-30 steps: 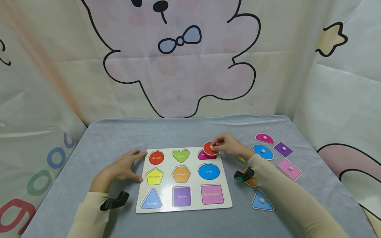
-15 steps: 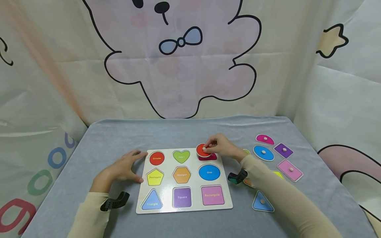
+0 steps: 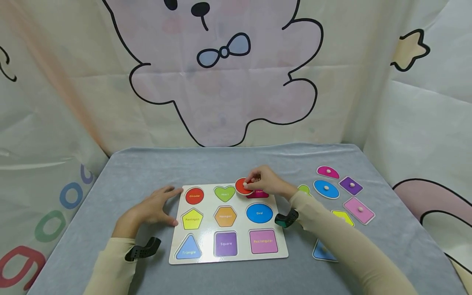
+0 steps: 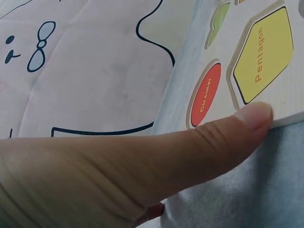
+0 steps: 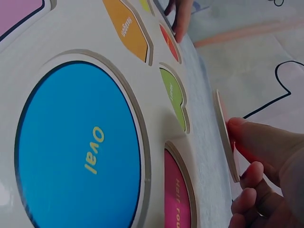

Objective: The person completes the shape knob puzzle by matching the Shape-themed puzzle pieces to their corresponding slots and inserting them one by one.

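A white shape puzzle board lies on the cloth, its recesses printed with coloured shapes and their names. Between thumb and fingers my right hand pinches the small knob of a red round puzzle piece. That piece is held above the board's top edge, between the heart recess and the half-round recess, which it partly covers. In the right wrist view the piece is seen edge-on, apart from the board. My left hand rests at the board's left edge, thumb touching beside the pentagon recess.
Several knobbed pieces lie on the right: pink half-round, blue oval, purple, pink rectangle, yellow, green. My right sleeve partly covers a blue triangle. The circular recess is top left.
My right hand has carried the red round piece leftward along the board's top edge, from over the half-round recess toward the heart recess. My left hand has stayed in place.
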Demonstrator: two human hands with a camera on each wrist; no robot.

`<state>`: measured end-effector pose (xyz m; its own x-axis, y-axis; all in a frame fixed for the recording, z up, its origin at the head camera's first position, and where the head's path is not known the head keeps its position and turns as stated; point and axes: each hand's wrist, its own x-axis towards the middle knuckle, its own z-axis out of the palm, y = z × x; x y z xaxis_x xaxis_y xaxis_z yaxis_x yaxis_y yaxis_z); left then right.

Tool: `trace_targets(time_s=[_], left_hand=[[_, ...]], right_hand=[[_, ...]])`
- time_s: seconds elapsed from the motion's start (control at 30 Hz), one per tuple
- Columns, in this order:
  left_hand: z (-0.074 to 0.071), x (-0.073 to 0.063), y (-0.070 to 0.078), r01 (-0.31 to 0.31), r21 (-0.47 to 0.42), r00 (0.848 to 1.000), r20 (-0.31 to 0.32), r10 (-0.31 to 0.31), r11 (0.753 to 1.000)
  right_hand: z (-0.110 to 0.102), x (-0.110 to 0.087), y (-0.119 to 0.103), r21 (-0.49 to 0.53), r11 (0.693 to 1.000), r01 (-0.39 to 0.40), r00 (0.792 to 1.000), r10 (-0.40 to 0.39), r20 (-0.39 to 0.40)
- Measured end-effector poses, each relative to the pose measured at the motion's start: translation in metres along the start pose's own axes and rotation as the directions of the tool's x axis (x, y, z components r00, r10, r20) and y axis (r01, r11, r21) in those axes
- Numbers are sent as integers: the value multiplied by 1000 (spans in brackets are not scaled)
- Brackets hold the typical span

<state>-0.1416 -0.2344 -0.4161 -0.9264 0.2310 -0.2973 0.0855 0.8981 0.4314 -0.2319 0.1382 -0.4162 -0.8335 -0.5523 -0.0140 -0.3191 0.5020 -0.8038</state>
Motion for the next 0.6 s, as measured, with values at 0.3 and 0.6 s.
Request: trace_targets(time_s=[0.3,0.6], left_hand=[[0,0,2,-2,1,1000,11,2,1000],[-4,-3,4,-16,9,1000,7,15,1000]], right_hand=[[6,4,-3,6,1000,-2,1000,2,9],[7,9,-12,14,1000,-14,1000,14,8]])
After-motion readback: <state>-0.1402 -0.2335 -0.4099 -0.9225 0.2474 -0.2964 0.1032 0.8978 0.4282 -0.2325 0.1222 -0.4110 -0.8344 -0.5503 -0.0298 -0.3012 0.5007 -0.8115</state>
